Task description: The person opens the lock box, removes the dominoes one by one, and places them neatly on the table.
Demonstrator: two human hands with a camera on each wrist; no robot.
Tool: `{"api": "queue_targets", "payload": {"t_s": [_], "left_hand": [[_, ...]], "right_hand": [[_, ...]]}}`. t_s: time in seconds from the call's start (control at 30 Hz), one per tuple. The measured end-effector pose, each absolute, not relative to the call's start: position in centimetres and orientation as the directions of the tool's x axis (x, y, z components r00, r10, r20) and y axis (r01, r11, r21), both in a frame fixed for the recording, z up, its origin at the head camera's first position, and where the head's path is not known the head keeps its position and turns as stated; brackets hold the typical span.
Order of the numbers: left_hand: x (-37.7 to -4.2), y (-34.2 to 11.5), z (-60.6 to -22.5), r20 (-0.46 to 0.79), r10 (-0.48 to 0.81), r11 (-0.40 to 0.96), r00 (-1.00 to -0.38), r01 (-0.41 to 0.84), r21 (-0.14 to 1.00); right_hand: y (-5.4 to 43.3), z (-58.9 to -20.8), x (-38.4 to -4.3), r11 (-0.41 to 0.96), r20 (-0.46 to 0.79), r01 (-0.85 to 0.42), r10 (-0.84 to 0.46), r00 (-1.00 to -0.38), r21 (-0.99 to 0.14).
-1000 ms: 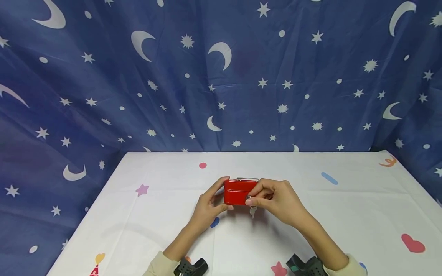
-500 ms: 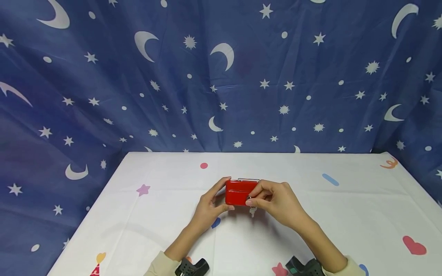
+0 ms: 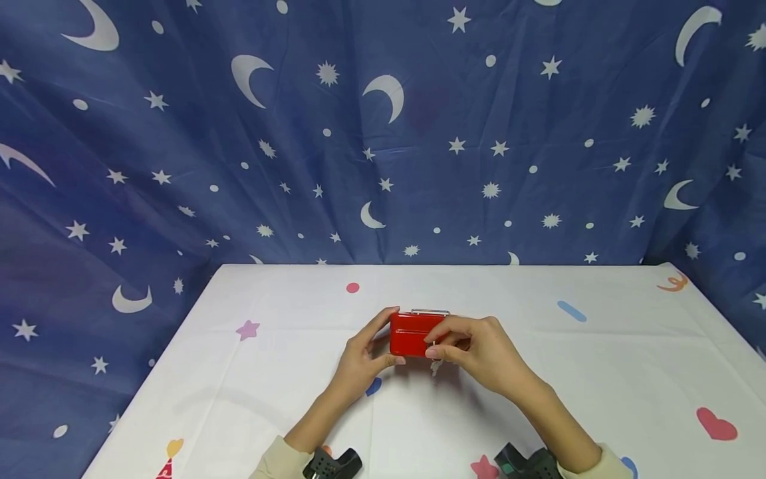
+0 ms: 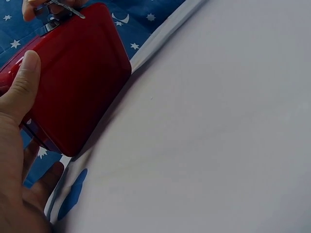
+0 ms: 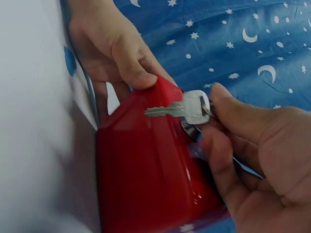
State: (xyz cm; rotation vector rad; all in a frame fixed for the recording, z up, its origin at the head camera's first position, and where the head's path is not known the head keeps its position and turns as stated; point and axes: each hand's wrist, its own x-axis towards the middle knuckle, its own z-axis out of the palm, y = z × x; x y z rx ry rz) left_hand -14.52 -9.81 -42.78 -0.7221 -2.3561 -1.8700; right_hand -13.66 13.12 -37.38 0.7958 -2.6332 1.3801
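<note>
A small red metal cash box [image 3: 409, 340] with a wire handle [image 3: 429, 311] on its lid is at the middle of the table. My left hand [image 3: 359, 359] grips its left end, thumb [image 4: 25, 85] on the near edge, fingers round the other side. At the front, to the right, my right hand [image 3: 481, 346] pinches a key between thumb and forefinger at the round silver lock [image 5: 191, 130]. The pinched key is mostly hidden by the fingers. A second silver key [image 5: 194, 109] dangles from the same ring, in front of the box.
The table [image 3: 598, 372] has a white cloth printed with coloured shapes. Behind it hangs a blue curtain [image 3: 419, 166] with moons and stars. Black wrist devices [image 3: 332, 464] sit near both cream sleeves.
My right fingers have turned slightly at the lock, and the dangling key has swung a little left. The box and my left hand hold their place.
</note>
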Motion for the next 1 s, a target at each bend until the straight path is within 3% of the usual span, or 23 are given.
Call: {"api": "queue_targets", "payload": {"t_s": [0.3,1.0], "left_hand": [[-14.54,-9.84,-42.85,0.324,0.330,0.162,-0.887,0.392,0.906],[-14.65,-9.88,-43.04,0.344,0.331,0.164,-0.879,0.412,0.896]], "right_hand": [[13.53,-36.99,-13.68,0.481,0.268,-0.501,-0.474,-0.839,-0.720],[13.27,-37.19,-13.66,0.486,0.351,-0.562,-0.461,-0.815,-0.669]]}}
